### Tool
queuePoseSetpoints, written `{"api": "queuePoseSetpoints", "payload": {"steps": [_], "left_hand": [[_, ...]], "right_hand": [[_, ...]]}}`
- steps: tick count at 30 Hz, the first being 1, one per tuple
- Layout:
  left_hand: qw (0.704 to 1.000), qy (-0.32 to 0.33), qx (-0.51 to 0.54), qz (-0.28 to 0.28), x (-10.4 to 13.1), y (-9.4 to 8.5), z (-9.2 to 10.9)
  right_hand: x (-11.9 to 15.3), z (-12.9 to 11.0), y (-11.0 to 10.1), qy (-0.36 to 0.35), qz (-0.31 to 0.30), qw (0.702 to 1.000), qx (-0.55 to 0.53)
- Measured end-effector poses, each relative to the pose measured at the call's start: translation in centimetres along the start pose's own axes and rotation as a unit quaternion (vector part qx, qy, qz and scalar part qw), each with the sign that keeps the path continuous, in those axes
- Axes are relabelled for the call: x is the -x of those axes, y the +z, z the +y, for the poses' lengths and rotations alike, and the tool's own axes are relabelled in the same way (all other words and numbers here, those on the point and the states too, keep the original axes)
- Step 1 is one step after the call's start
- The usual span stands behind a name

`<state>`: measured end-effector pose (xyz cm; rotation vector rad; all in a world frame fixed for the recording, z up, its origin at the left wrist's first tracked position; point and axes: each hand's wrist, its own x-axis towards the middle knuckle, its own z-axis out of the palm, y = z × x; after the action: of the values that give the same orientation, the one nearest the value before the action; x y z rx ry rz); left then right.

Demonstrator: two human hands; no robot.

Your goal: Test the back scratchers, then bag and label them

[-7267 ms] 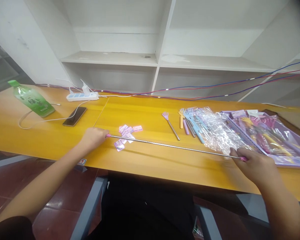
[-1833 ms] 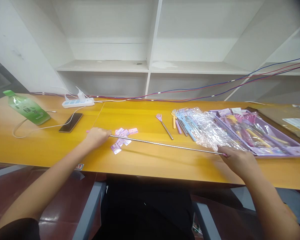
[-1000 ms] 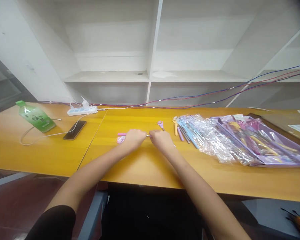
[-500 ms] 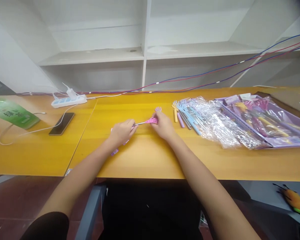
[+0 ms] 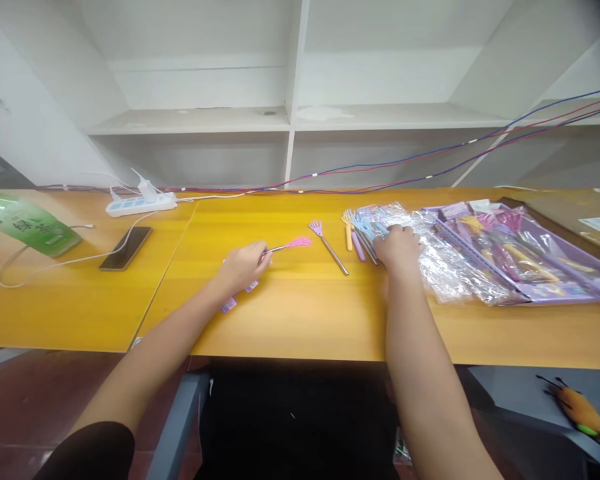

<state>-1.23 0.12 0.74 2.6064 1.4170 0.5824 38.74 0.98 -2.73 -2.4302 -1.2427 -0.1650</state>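
Observation:
My left hand point(image 5: 244, 268) is closed around a back scratcher with a pink claw head point(image 5: 299, 243) and a thin metal stem. Below that hand, purple printed tags point(image 5: 229, 305) stick out, partly covered. A back scratcher with a lilac head point(image 5: 329, 247) and grey handle lies loose between my hands. My right hand point(image 5: 401, 250) is at the pile on the right, its fingers curled down over blue back scratchers point(image 5: 363, 220) and clear wrappers point(image 5: 443, 267); its fingertips and whatever they grip are hidden. Beside it lie a yellow back scratcher point(image 5: 349, 235) and a lilac handle point(image 5: 357, 247).
A purple tray point(image 5: 535, 297) of wrapped back scratchers stands at the right, near a cardboard box point(image 5: 575, 210). On the left are a phone point(image 5: 126, 249), a green pouch point(image 5: 27, 223) and a power strip point(image 5: 141, 204). Cables point(image 5: 360, 169) run along the back beneath white shelves point(image 5: 190, 120).
My right hand has let go of the lilac-headed back scratcher, which now lies on the table, and has moved right to the pile. My left hand stays with the pink one.

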Motion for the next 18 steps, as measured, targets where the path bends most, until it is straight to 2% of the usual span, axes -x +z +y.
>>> {"api": "queuePoseSetpoints", "payload": {"steps": [4,12,15,18], "left_hand": [[1.000,-0.002,0.003,-0.014,0.0,-0.1,0.3],[1.000,-0.001,0.028,-0.010,-0.1,0.0,0.1],[0.999,-0.003,0.053,-0.005,0.0,0.0,0.2],[0.996,-0.014,0.091,-0.005,-0.1,0.2,0.3]], "right_hand": [[-0.6,0.9,0.0,0.006,-0.010,1.000,-0.009],[-0.9,0.4,-2.3,0.001,0.047,0.993,-0.112],[-0.8,0.3,-3.8,-0.022,0.112,0.978,-0.175],[-1.2,0.0,-5.1,-0.021,0.209,0.939,-0.272]]}}
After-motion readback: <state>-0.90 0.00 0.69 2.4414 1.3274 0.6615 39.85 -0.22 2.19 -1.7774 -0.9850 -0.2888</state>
